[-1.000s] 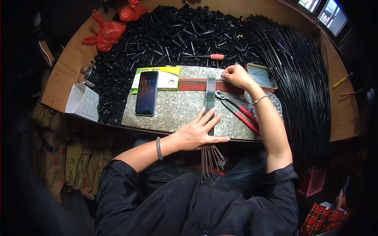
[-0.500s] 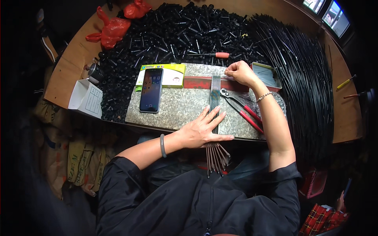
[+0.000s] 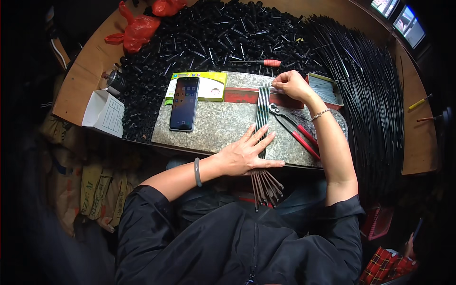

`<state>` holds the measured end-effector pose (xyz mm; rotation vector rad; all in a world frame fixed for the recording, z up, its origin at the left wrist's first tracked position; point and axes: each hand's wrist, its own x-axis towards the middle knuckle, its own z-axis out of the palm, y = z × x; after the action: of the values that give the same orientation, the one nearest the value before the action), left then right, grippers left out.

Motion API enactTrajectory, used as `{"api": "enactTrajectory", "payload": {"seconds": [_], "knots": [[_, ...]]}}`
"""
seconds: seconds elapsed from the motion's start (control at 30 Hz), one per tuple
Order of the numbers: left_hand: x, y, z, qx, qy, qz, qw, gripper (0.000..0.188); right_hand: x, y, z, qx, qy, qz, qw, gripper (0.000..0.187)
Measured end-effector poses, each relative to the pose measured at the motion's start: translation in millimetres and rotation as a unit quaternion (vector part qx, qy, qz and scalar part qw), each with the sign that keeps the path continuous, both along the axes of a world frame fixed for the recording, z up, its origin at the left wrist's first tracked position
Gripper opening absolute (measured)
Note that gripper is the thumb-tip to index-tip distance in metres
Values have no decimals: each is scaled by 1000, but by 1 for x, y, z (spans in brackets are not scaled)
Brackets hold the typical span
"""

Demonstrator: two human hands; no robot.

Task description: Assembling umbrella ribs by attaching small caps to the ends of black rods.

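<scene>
A row of thin dark rods (image 3: pixel 262 107) lies side by side across a speckled stone slab (image 3: pixel 213 129), their far ends over a red bar (image 3: pixel 240 96). Their brownish near ends fan out past the slab's front edge. My left hand (image 3: pixel 241 156) rests flat on the rods, fingers spread, pressing them against the slab. Beside the rods' far tips, my right hand (image 3: pixel 290 85) is closed in a pinch; what sits between the fingertips is too small to make out. Red-handled pliers (image 3: pixel 304 145) lie just right of the rods.
A phone (image 3: pixel 184 105) leans on a yellow-green and white box (image 3: pixel 211 88). Right of my right hand stands a tin (image 3: pixel 340 102) of thin pale pieces. Behind are a heap of black tubular parts (image 3: pixel 204 35), a red-handled screwdriver (image 3: pixel 272 62) and long black rods (image 3: pixel 365 85).
The view has shifted slightly. My left hand stays flat on the rods, and my right hand keeps its pinch at their far ends, with the fingers slightly changed.
</scene>
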<state>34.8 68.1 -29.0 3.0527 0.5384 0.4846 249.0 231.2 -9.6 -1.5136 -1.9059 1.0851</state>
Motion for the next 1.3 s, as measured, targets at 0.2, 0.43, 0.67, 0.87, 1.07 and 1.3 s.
{"api": "enactTrajectory", "payload": {"seconds": [0.2,0.43,0.67,0.87,1.07,1.3], "knots": [[1,0,-2,1,-9,-3,1000,69,-2,3,-10,14,38,8,999,16],[0,1,-2,-5,2,-5,1000,74,-4,5,1,4,-6,26,1000,15],[-2,2,-3,3,0,0,1000,67,-21,8,-13,25,91,51,994,27],[0,1,-2,-28,-23,-21,999,59,10,-5,13,281,-92,-72,953,27],[-4,-1,-5,-69,-27,-27,997,60,93,-33,40,163,-340,-58,924,13],[-7,-3,0,-66,-55,-26,996,66,91,-47,32,225,-356,-116,900,14]]}}
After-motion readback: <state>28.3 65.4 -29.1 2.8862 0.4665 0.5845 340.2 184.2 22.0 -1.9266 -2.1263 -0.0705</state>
